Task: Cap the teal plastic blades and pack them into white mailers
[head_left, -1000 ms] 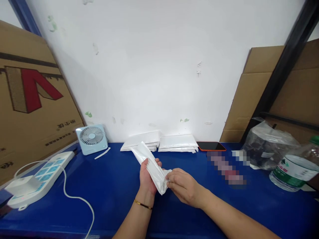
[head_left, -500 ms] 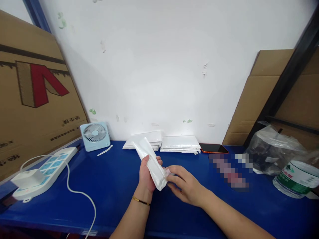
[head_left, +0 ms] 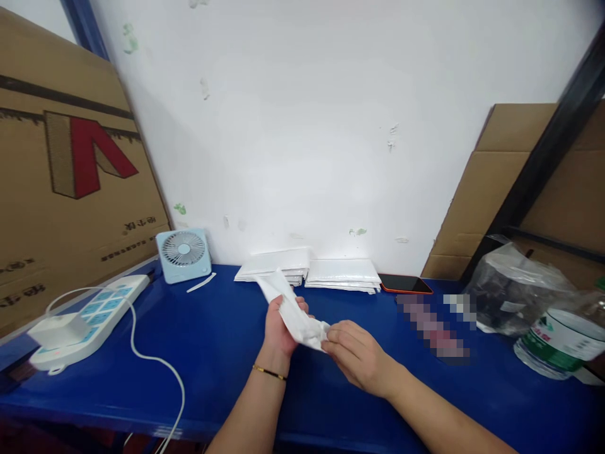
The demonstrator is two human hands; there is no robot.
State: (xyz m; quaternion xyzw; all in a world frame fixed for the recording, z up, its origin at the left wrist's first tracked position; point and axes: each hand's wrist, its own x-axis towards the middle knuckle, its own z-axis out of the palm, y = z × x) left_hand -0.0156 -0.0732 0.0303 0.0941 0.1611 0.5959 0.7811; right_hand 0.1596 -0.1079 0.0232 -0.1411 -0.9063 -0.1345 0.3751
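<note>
A long white plastic packet (head_left: 293, 313) is held over the blue table (head_left: 222, 378), slanting from upper left to lower right. My left hand (head_left: 280, 325) is wrapped round its middle, thumb on top. At the lower end, my right hand (head_left: 357, 354) pinches the crumpled edge of the packet between thumb and fingers. What the packet holds inside cannot be seen. Just behind it, two stacks of flat white packets, a left stack (head_left: 278, 261) and a right stack (head_left: 343, 272), lie against the wall.
A light blue fan (head_left: 184, 255), a thin white strip (head_left: 201, 282) and a power strip (head_left: 101, 315) with a white cable are at left. A phone (head_left: 406, 284), a plastic bag (head_left: 515, 290), a large bottle (head_left: 558, 340) and a blurred patch are at right.
My right hand has shifted slightly right and down, drawing out the packet's lower end, which now looks stretched and crumpled. My left hand keeps its hold. The view has moved a little.
</note>
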